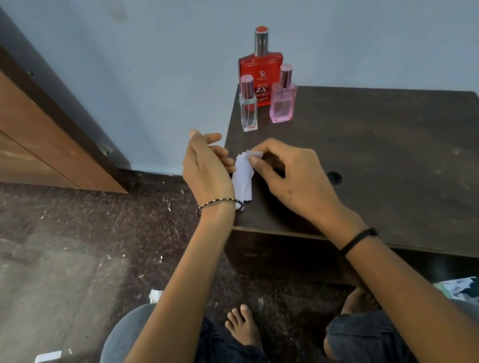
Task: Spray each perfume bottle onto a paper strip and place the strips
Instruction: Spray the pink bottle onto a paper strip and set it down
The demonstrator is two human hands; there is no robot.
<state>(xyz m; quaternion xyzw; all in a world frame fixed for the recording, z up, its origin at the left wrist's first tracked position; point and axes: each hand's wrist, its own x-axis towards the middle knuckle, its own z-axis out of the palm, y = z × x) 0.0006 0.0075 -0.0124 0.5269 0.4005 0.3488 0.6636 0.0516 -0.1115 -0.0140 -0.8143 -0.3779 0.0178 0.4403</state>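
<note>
Three perfume bottles stand at the far left corner of a dark wooden table (391,147): a large red bottle (261,72) at the back, a small clear bottle (248,106) in front left, a pink bottle (283,100) in front right. A small stack of white paper strips (243,181) sits between my hands at the table's left edge. My left hand (205,167) holds the stack from the left side. My right hand (287,173) pinches the top end of one strip with thumb and forefinger.
A round hole (334,178) marks the tabletop right of my right hand. Paper scraps (47,356) lie scattered on the speckled floor. A wooden door (13,125) stands to the left against a blue wall. My bare feet rest under the table's front edge.
</note>
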